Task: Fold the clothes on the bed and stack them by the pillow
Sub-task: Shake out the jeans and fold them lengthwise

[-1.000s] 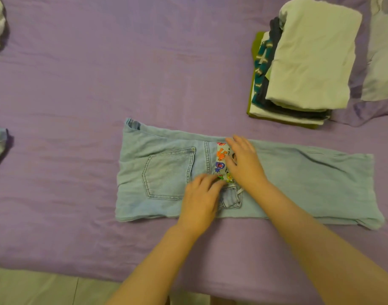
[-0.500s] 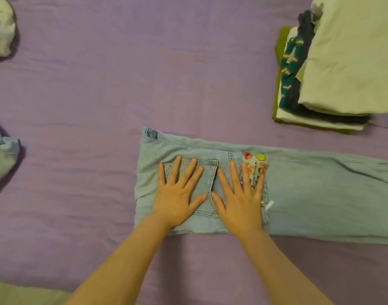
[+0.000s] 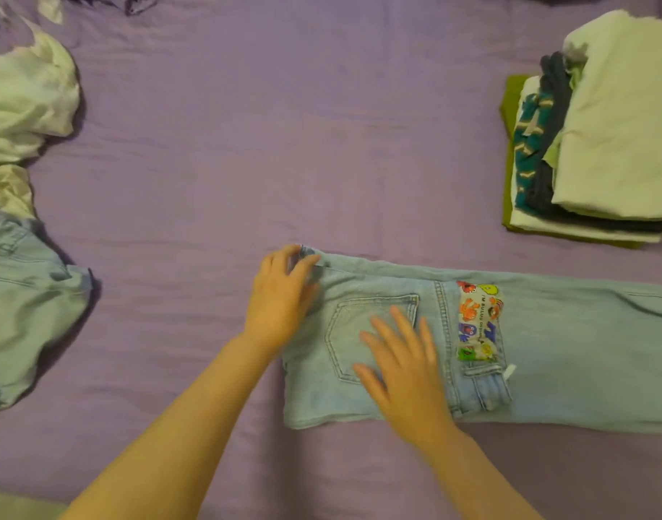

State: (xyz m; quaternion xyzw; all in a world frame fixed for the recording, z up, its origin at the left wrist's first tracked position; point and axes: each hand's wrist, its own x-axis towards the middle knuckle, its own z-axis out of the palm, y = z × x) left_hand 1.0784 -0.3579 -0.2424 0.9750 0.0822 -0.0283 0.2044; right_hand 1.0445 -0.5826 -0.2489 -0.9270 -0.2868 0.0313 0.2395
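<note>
Denim jeans [image 3: 547, 350] flat, left hand [image 3: 280, 298] at waistband edge, right hand [image 3: 404, 365] pressing pocket

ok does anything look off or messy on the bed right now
Nothing looks damaged or spilled. The jeans lie flat under both hands, and the folded stack at the right is a little uneven, with edges sticking out at its left side. The crumpled white garment and second denim piece at the left are simply not yet folded.

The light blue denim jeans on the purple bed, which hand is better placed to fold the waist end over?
Likely the left hand: its fingers already reach the light blue denim jeans' waist corner, while the right hand lies flat on the pocket.
</note>
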